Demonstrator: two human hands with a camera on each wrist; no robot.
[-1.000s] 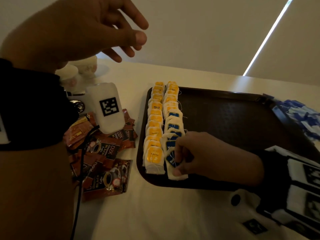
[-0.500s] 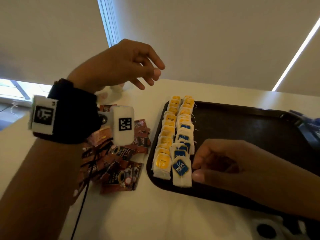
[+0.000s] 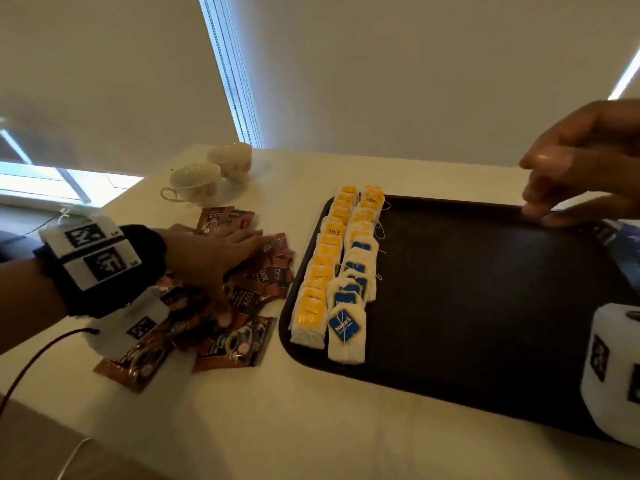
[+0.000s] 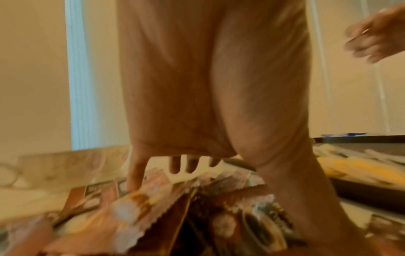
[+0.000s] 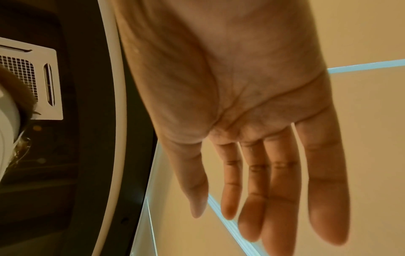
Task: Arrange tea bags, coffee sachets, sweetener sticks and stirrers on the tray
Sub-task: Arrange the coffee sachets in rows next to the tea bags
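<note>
A dark tray (image 3: 485,306) lies on the white table. Along its left edge run two overlapping rows of tea bags, yellow-tagged (image 3: 311,306) and blue-tagged (image 3: 346,327). Left of the tray is a heap of brown coffee sachets (image 3: 232,344). My left hand (image 3: 228,268) rests on that heap with fingers spread and its thumb pressing a sachet. In the left wrist view its fingers (image 4: 192,164) reach down onto the blurred sachets (image 4: 136,207). My right hand (image 3: 554,188) hovers above the tray's far right rim, holding nothing. Its fingers (image 5: 280,199) hang nearly straight in the right wrist view.
Two pale teacups (image 3: 197,178) on saucers stand at the back left of the table. A blue-and-white packet (image 3: 627,244) lies at the tray's right edge. A red cable (image 3: 31,362) trails from my left wrist across the table's near left.
My left hand came down from the air onto the coffee sachet heap. My right hand let go of the front blue tea bag and rose to the tray's far right.
</note>
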